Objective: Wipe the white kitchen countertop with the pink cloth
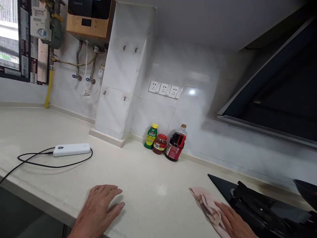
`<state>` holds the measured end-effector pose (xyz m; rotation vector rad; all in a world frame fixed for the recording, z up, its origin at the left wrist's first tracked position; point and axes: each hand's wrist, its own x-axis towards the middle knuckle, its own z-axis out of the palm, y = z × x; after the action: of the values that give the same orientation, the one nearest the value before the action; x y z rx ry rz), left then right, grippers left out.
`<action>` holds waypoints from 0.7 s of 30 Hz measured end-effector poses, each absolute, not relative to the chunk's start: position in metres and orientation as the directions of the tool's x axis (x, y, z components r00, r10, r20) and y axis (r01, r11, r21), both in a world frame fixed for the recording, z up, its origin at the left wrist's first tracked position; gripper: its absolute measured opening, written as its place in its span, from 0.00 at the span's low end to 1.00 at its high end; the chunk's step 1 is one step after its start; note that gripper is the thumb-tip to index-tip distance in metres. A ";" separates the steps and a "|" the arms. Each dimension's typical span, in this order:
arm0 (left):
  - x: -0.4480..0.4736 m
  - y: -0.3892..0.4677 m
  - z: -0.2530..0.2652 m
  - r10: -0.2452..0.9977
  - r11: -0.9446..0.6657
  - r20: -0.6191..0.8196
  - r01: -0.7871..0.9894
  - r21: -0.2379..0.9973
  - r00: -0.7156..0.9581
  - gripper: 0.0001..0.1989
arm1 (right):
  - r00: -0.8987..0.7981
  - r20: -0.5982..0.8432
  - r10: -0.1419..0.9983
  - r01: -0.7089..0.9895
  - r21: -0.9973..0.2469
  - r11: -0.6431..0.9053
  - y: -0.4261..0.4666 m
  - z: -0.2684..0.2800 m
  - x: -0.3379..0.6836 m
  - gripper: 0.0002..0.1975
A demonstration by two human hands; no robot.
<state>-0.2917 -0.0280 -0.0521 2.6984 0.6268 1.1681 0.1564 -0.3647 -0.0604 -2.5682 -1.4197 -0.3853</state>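
My left hand (100, 208) is at the front edge of the pale countertop (138, 185), thumb and fingers apart, holding nothing. To the right, my right hand (234, 219) presses a crumpled pink cloth (204, 200) against the counter, beside the left edge of the black gas stove (220, 185). Part of the cloth is hidden under the fingers. Against the back wall, between the hands and farther away, stand a green bottle with a yellow cap (150, 137), a red-lidded jar (160, 144) and a large bottle of dark sauce (175, 145).
A white power bank (71, 149) with a black cable (49, 166) lies on the left of the counter. A dark wok (307, 191) sits on the stove at the far right. Above it slants a black range hood (279, 82). A tiled pillar (119, 72) juts out behind.
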 end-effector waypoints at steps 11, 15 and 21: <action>-0.290 -0.030 -0.048 0.457 -0.888 0.677 0.344 0.305 0.577 0.14 | 0.675 0.178 0.716 0.737 -0.125 -0.664 -0.135 -0.024 0.092 0.33; -0.290 -0.030 -0.051 0.486 -0.869 0.702 0.376 0.322 0.521 0.16 | 0.454 0.131 0.881 0.886 -0.177 -0.430 -0.075 -0.017 -0.001 0.35; -0.292 -0.028 -0.056 0.571 -0.809 0.715 0.425 0.406 0.404 0.24 | -0.002 0.105 0.994 0.979 -0.203 0.023 -0.084 -0.013 -0.132 0.33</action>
<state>-0.2916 -0.0275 -0.0563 2.4946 0.8927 1.3672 -0.1316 -0.0838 -0.0134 -2.0520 -2.0781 0.1047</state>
